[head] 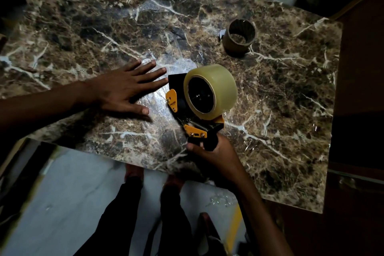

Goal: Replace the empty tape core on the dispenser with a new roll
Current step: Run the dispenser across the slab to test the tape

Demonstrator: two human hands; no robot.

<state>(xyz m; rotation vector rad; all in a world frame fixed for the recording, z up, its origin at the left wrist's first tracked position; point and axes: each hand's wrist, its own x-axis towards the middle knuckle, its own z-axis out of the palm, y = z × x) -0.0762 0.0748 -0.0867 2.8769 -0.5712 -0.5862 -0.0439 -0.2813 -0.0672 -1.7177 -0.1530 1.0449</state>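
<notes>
A black and yellow tape dispenser [188,114] stands on the marbled table [104,27] near its front edge. A full roll of clear tape [216,81] sits on its hub. My right hand [212,153] grips the dispenser's handle from below. My left hand [126,87] lies flat on the table to the left, fingers straight, fingertips close to the dispenser's front end. An empty brown cardboard core [239,37] stands upright on the table, up and to the right of the dispenser.
The table's front edge runs diagonally below my hands, with pale floor and a person's legs [133,203] beneath. Dark wooden furniture [359,110] borders the table on the right. Crumpled clear film [220,200] lies on the floor.
</notes>
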